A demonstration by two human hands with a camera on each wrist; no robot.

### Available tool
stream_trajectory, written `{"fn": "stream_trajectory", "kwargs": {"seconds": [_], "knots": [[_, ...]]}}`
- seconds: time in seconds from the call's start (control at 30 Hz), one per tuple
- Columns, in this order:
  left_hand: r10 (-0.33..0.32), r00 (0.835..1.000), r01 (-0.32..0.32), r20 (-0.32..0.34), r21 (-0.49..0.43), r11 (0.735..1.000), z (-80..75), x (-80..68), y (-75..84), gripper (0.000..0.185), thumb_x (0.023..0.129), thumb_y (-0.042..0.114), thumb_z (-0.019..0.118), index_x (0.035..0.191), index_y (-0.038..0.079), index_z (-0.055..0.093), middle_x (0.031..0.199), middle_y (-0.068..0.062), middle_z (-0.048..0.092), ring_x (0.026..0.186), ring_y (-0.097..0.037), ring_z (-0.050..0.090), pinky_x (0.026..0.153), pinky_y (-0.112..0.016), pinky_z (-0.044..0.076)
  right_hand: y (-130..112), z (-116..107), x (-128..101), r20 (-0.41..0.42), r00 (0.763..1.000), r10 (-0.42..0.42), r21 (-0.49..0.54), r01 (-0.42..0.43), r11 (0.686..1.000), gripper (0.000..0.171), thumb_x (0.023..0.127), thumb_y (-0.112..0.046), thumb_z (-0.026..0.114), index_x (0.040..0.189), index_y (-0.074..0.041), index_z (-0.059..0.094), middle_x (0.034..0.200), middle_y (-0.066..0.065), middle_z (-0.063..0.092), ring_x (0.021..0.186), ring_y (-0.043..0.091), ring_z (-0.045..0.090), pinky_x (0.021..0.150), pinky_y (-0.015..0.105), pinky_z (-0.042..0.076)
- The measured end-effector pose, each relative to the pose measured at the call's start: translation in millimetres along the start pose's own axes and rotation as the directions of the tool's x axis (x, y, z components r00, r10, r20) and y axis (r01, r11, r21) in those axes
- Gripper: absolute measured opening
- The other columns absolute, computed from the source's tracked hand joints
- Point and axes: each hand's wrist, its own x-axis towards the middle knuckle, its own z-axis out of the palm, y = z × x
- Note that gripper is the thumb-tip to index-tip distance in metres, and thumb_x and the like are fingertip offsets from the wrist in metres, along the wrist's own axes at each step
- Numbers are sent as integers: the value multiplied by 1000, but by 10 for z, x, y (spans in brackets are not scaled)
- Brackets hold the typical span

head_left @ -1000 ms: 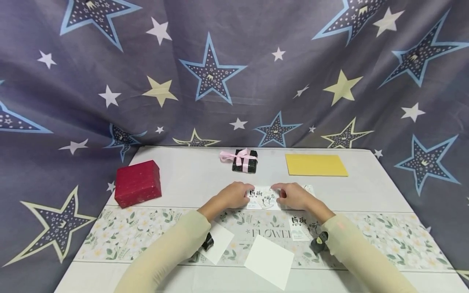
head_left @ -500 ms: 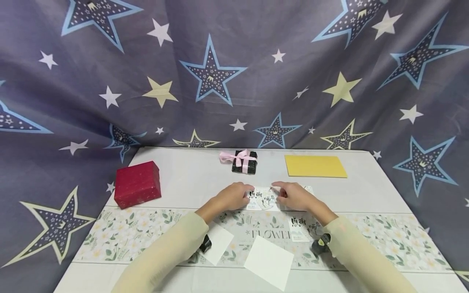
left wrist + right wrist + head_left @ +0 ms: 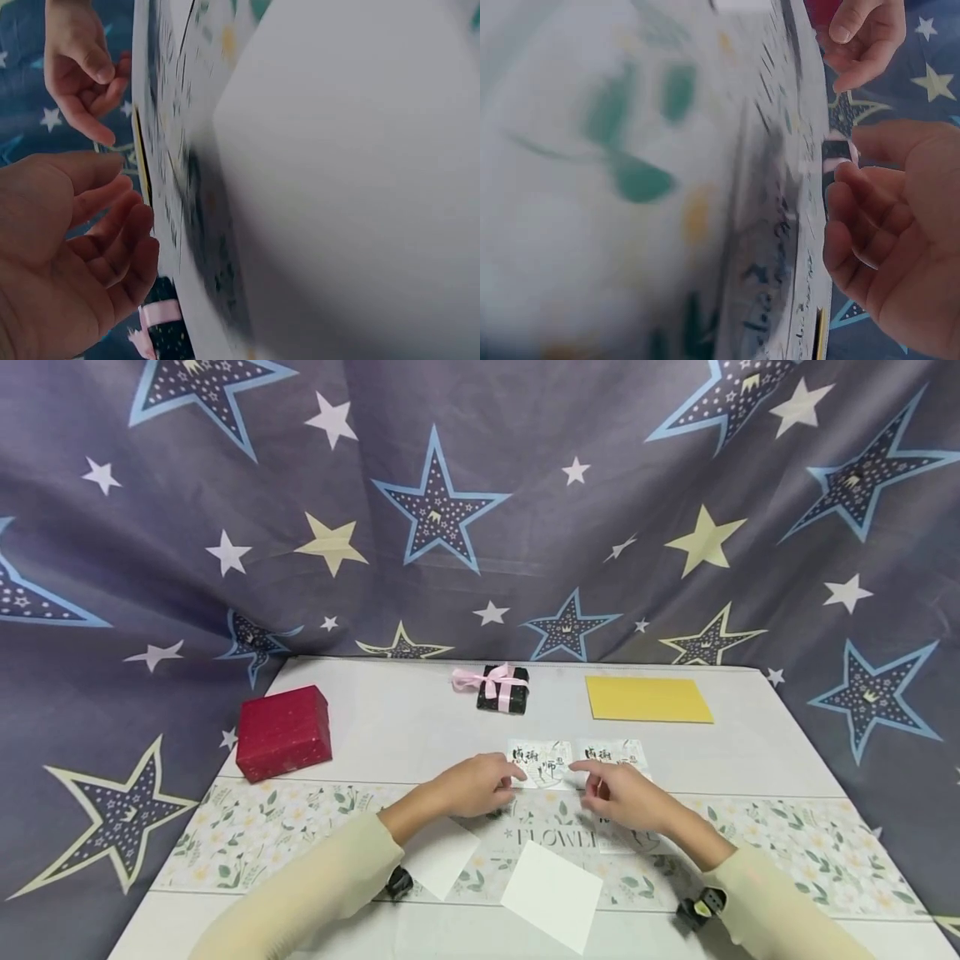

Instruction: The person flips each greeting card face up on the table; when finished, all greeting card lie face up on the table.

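Note:
Two white cards with black brush lettering lie side by side mid-table in the head view: a left printed card [image 3: 538, 767] and a right printed card [image 3: 628, 750]. My left hand [image 3: 478, 783] hovers at the left card's lower left corner, its fingers loosely bent around nothing. Close by the gap between the cards is my right hand [image 3: 628, 795], index finger extended and the others relaxed, holding nothing. Beneath that hand lies a third printed card [image 3: 611, 843], mostly covered. Both wrist views show the left hand [image 3: 82, 255] and right hand [image 3: 892, 232] with bare, loosely curved fingers.
A blank white sheet [image 3: 551, 895] lies near the front, another blank sheet [image 3: 448, 858] beside the left forearm. Farther back are a red box [image 3: 281, 733], a small black gift box [image 3: 491, 700] with pink ribbon, and a yellow envelope-like rectangle [image 3: 648, 699]. A starry curtain [image 3: 480, 527] backs the table.
Both hands have come off the left printed card and drawn back toward the body, the right one uncovering the right printed card. The cards lie where they were.

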Motion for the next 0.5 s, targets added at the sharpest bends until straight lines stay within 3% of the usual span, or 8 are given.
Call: {"fn": "stream_trajectory", "kwargs": {"seconds": [0.17,0.3,0.5], "knots": [[10,998,-9,67,-21,1000,100,-124,126,37,95,26,69,131,17,69,101,3,64,82,-4,53,78,-20,49,-61,9,-179,12,1000,-19,20,19,1000,50,92,-9,70,139,3,55,83,-11,64,68,-4,54,65,20,51],[19,995,-23,98,38,999,183,-192,233,42,91,34,75,132,24,68,107,7,64,84,-1,54,79,-20,49,-117,38,-291,24,999,-25,56,24,998,45,92,-10,71,134,2,60,82,-13,64,69,-4,55,65,21,52],[69,988,-91,137,159,983,281,-233,338,58,87,47,78,138,27,62,111,8,62,86,-2,54,75,-20,48,-183,125,-449,108,994,-13,80,4,997,44,92,-18,75,131,-1,63,81,-15,63,68,-4,55,65,20,51]]}}
